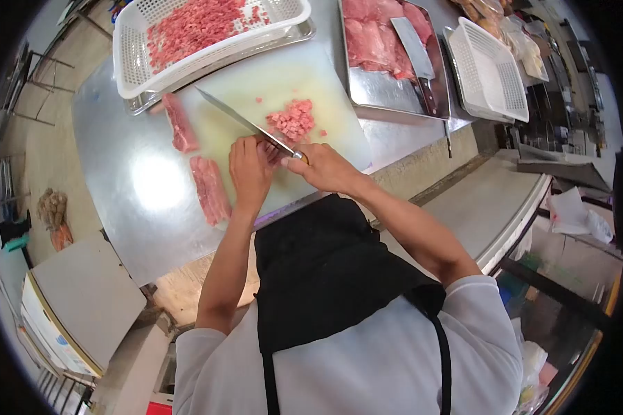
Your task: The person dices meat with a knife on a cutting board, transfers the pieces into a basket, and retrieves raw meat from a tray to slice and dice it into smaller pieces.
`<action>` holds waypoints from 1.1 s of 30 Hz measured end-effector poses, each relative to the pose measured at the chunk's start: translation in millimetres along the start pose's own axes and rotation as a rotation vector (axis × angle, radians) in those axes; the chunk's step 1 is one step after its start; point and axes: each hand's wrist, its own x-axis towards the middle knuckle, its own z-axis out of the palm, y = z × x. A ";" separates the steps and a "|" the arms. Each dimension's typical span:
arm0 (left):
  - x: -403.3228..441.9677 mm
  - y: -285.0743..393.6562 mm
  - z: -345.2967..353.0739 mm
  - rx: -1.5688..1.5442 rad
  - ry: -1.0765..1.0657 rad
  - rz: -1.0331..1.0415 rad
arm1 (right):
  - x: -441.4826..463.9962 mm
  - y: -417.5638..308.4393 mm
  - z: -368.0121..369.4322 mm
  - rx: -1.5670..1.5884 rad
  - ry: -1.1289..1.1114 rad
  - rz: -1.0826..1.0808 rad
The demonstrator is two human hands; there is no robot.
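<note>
My right hand [323,167] is wrapped round the handle of a long kitchen knife [237,116], whose blade points to the far left across the white cutting board [311,76]. Close beside the blade, my left hand [250,168] has its fingers curled over meat that they mostly hide. A small heap of diced meat [292,121] lies on the board just beyond the knife. To the left are two strips of raw meat, one farther strip [180,124] and one nearer strip [210,190], at the board's left edge.
A white perforated basket [133,72] of diced meat stands at the back left. At the back right, a metal tray [381,97] holds meat slices and a cleaver [414,48]. Another white basket [488,69] stands farther right. Everything rests on a metal table [111,138].
</note>
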 end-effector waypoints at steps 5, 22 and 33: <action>-1.0 -0.4 -3.8 0.010 -0.017 -0.042 | -30.7 -39.4 -26.4 0.001 -0.180 0.276; -6.6 -6.6 -7.8 0.126 -0.063 -0.072 | -38.3 -32.8 3.0 0.044 -0.090 0.255; -9.9 -14.3 -17.2 0.082 -0.068 -0.060 | -40.2 -47.0 -0.8 -0.002 -0.095 0.235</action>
